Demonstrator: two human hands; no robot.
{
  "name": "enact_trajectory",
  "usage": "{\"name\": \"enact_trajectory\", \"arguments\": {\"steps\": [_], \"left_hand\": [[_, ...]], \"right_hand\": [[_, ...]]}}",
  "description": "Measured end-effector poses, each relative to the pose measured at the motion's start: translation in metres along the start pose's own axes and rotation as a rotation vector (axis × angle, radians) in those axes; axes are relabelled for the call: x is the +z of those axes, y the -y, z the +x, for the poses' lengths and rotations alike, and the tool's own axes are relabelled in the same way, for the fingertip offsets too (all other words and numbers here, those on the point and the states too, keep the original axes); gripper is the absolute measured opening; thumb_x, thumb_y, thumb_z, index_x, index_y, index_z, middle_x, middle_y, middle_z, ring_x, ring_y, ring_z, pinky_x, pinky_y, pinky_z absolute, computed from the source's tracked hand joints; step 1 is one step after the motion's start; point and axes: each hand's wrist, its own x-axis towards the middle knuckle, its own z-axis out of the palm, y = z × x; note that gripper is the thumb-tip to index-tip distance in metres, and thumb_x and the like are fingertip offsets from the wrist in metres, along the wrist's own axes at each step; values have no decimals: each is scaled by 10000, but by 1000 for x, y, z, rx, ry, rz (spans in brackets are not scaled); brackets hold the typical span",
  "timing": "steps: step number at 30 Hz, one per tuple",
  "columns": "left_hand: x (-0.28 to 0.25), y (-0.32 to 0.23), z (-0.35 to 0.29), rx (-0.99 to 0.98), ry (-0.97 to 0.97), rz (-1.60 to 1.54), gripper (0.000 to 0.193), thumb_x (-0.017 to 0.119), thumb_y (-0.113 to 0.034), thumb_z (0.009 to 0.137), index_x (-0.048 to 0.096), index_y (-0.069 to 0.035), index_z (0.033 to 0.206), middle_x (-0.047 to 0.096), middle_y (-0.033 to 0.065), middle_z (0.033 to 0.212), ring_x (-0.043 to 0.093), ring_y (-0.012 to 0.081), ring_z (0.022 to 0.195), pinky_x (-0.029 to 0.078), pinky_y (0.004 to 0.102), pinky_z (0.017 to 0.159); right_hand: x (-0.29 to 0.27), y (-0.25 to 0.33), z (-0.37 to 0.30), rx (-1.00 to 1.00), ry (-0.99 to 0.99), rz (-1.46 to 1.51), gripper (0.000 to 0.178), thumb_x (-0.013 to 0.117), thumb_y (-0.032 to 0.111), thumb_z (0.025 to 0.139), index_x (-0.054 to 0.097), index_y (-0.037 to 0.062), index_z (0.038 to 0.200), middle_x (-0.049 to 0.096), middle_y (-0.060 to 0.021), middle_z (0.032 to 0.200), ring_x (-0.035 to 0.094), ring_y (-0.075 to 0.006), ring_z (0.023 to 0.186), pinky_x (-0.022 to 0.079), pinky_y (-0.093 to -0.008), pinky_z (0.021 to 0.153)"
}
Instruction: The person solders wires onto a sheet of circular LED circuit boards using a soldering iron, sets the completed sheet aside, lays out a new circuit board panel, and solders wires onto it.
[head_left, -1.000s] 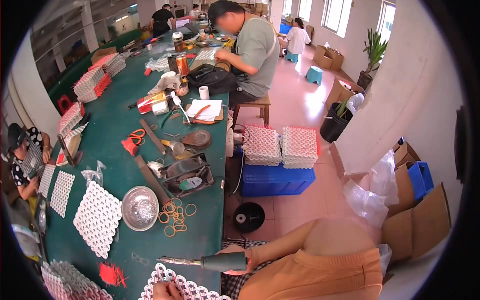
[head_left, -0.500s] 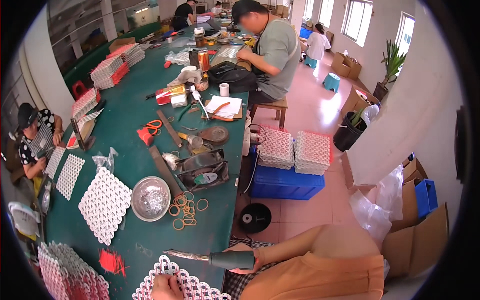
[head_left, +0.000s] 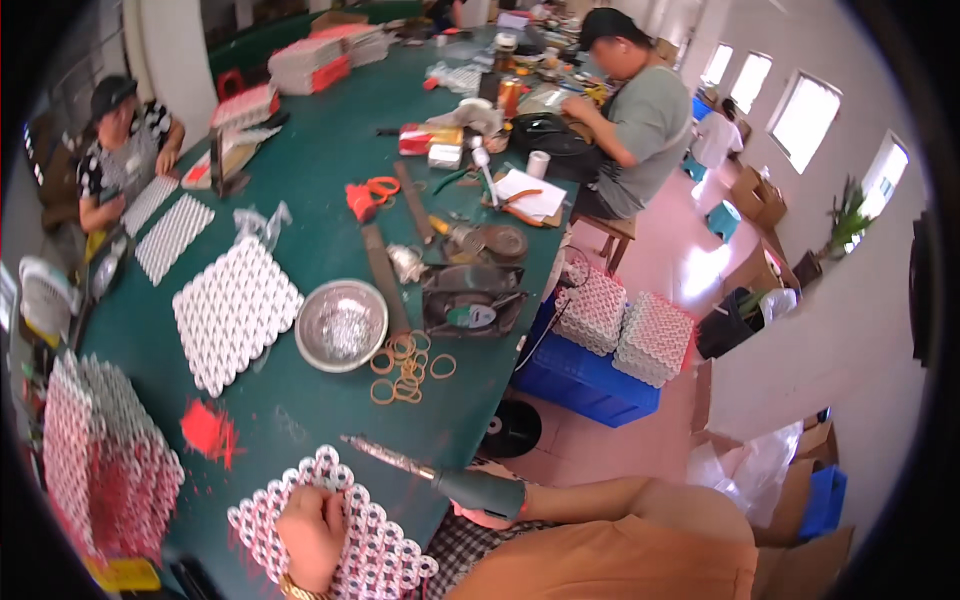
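A: What are the hands doing?

B: The left hand point(head_left: 312, 520) is curled into a fist and presses down on a white honeycomb panel point(head_left: 340, 530) of small rings at the near edge of the green table point(head_left: 300, 250). The right hand point(head_left: 480, 512) is mostly hidden under the dark handle of a soldering iron point(head_left: 440, 475), closed around it; its metal tip points left and away, over the far edge of the panel.

A: So the two hands are apart?

B: Yes, a clear gap, with the panel between them.

A: What lies around?

B: Just beyond the tip, a scatter of rubber bands point(head_left: 405, 360) and a metal bowl point(head_left: 341, 325). Left of the bowl sits another white panel point(head_left: 235, 312), and a red smear point(head_left: 208, 430) marks the table near it. A stack of similar panels point(head_left: 100, 460) stands at the near left.

A: Anyone else?

B: A person in a grey shirt point(head_left: 640, 120) sits at the far right of the table, another in a cap point(head_left: 125, 150) at the far left.
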Motion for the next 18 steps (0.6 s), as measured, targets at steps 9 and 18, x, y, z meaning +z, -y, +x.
{"name": "enact_trajectory", "arguments": {"steps": [9,18], "left_hand": [[-7,-2,10,28,15,-52,106,715,-58,773,614,-41,798,597,135,732,607,324,639,480,397,562],[-6,0,-1,40,-17,-29,139,709,-162,816,599,-78,798,593,96,723,608,294,617,477,388,529]], "right_hand": [[9,40,8,-181,-110,12,232,610,41,832,577,-38,1047,620,-75,822,601,-134,744,502,-282,652],[-11,21,-2,-166,42,-159,296,584,64,844,538,-30,1121,615,-61,854,621,-160,736,527,-303,707]]}}
